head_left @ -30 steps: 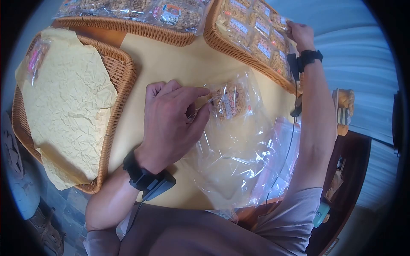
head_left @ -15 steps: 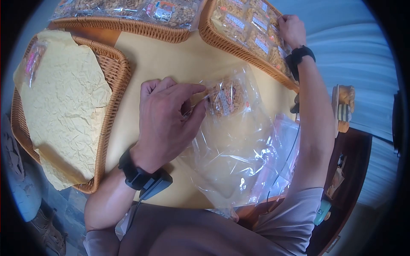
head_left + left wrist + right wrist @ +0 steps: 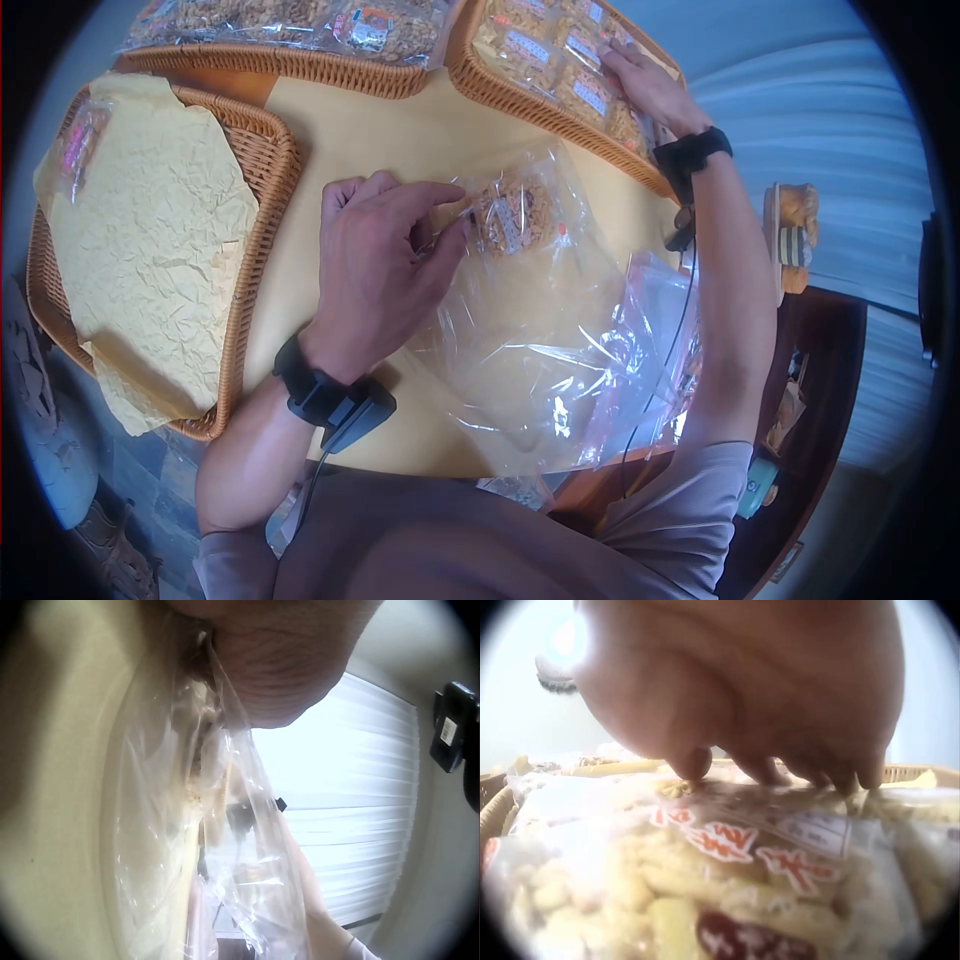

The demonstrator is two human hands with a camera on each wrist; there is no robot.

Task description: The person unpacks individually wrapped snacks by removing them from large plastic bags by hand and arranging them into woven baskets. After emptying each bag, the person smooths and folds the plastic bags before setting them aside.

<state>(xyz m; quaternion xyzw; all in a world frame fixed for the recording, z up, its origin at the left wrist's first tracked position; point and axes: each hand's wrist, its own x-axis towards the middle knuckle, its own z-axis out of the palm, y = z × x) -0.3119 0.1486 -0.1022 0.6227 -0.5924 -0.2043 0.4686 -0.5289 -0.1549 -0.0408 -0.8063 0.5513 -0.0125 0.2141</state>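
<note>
A large clear bag (image 3: 530, 370) lies on the pale table with a wrapped nut cluster (image 3: 512, 218) inside its upper end. My left hand (image 3: 385, 260) pinches that end of the bag between thumb and index finger; in the left wrist view the film of the clear bag (image 3: 150, 825) bunches below the hand (image 3: 277, 660). At the upper right, my right hand (image 3: 655, 92) reaches over a wicker basket (image 3: 550, 118) of wrapped snacks (image 3: 530, 55). From the right wrist view, fingertips of the right hand (image 3: 765, 769) touch a packet (image 3: 727, 877), with thumb and fingers apart.
On the left stands a wicker basket (image 3: 265, 225) lined with crumpled paper (image 3: 150, 230), holding one pink-labelled packet (image 3: 82, 148). Another basket (image 3: 290, 65) with packets is along the top. More clear bags (image 3: 650, 350) lie at the table's right, crossed by a cable.
My right hand has moved left across the packets, from the basket's right edge, and its fingers are less curled. The left hand keeps its pinch on the bag, and the head view has shifted slightly.
</note>
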